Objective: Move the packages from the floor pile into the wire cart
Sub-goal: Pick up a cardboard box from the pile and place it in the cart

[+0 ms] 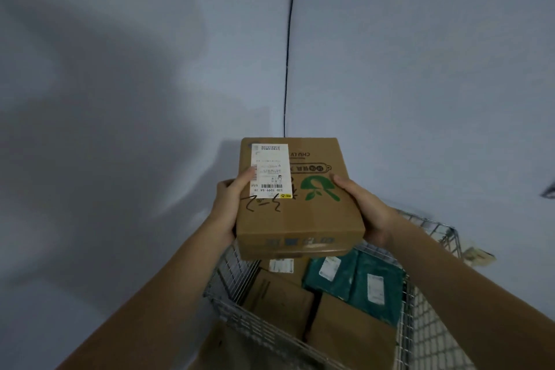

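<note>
I hold a brown cardboard box (300, 213) with a white shipping label, black scribble and a green leaf logo on top. My left hand (229, 204) grips its left side, thumb on the label. My right hand (368, 210) grips its right side. The box hangs level above the far end of the wire cart (237, 312). Inside the cart lie brown cardboard boxes (279, 300) and two teal mailer bags (357, 279) with white labels. The floor pile is out of view.
A pale wall fills the background, with a black cable (287, 54) running down it to behind the held box. A small labelled parcel (479, 257) lies on the floor beyond the cart's right end. A dark object (549, 191) shows at the right edge.
</note>
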